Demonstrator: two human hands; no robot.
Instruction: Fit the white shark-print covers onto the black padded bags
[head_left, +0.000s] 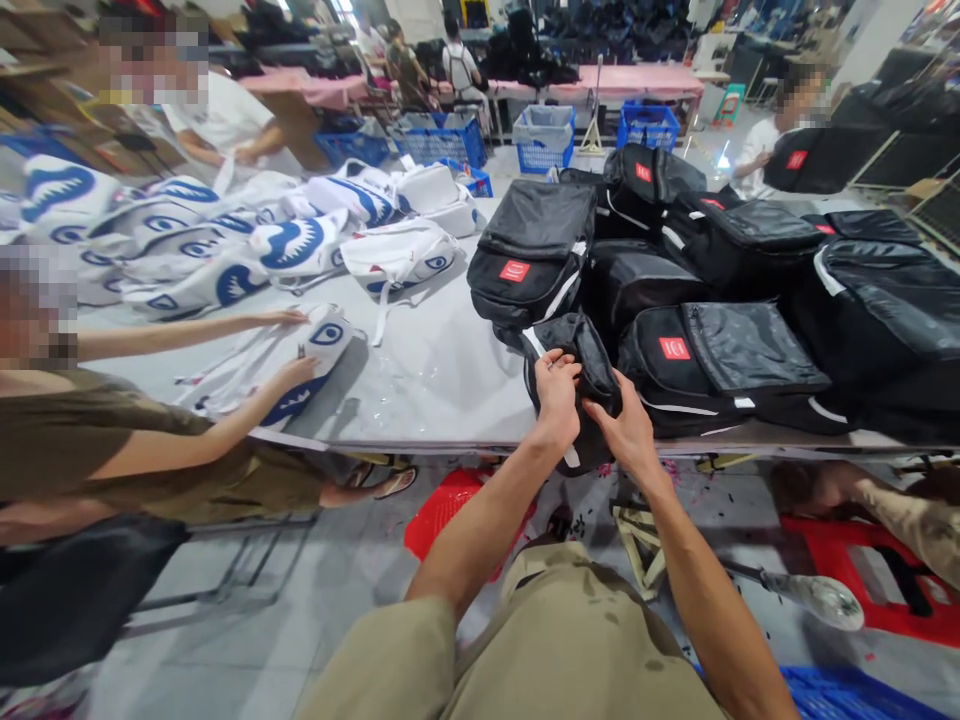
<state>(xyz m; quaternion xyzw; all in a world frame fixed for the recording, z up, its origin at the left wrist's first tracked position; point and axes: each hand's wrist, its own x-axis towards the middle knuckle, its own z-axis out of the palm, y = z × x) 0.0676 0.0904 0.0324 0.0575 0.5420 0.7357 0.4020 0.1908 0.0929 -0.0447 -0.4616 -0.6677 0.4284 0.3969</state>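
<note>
A black backpack with a white strip rests at the table's near edge, its lower end hanging over. My left hand is closed on its left side, fingers bent against the dark fabric beside the strip. On the opposite side my right hand grips the bag's lower edge, thumb towards the left hand and fingers partly hidden behind. Directly behind stands another black backpack with a red label. To the right lies one more black backpack, also red-labelled, close to my right hand.
Several black backpacks fill the right of the table. White-and-blue bags are heaped at the left, where a co-worker's hands hold a white bag. Below are a red stool and a blue crate.
</note>
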